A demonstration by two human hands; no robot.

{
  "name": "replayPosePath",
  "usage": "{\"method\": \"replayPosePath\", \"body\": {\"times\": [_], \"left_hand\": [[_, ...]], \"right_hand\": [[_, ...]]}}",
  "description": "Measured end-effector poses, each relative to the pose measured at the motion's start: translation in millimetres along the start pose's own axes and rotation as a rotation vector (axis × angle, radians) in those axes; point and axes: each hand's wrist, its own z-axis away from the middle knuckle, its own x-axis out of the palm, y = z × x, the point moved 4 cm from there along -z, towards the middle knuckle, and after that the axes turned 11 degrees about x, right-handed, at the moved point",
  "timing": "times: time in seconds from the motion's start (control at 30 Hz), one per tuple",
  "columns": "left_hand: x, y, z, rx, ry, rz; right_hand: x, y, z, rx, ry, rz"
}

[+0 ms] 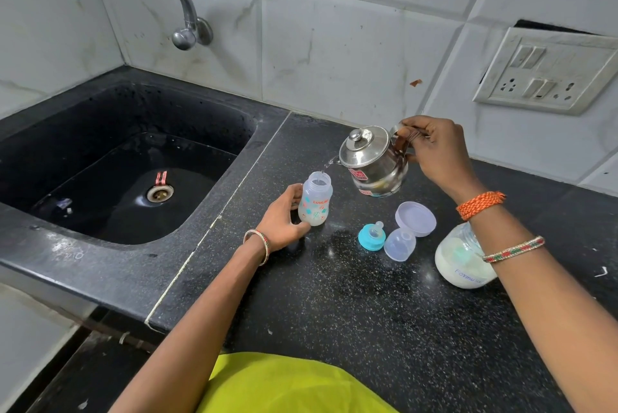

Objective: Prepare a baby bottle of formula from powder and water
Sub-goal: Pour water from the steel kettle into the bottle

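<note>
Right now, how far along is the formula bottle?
Done: powder sits in the open bottle; the formula jar is uncapped. In hand: right hand tips the kettle, pouring water in, while left hand steadies the bottle. Left: fit the teat ring and dome cap, then shake.

Showing one clear plastic baby bottle, one shiny steel kettle, one teal-ringed teat, one clear domed bottle cap, one round translucent jar lid, one glass jar of white powder. Two hands: left hand, right hand. Far left showing one black sink, one curved metal tap; far right, one white switchboard.
</note>
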Motion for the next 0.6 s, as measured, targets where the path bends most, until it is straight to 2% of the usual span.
{"method": "replayPosePath", "body": {"times": [0.37, 0.6], "left_hand": [[0.0, -13.0, -3.7, 0.016, 0.024, -0.113], [0.7, -18.4, -5.1, 0.000, 0.024, -0.091]], "right_hand": [[2.0, -3.0, 3.3, 0.008, -0.001, 0.006], [2.7, -4.2, 3.9, 0.012, 0.006, 0.016]]}}
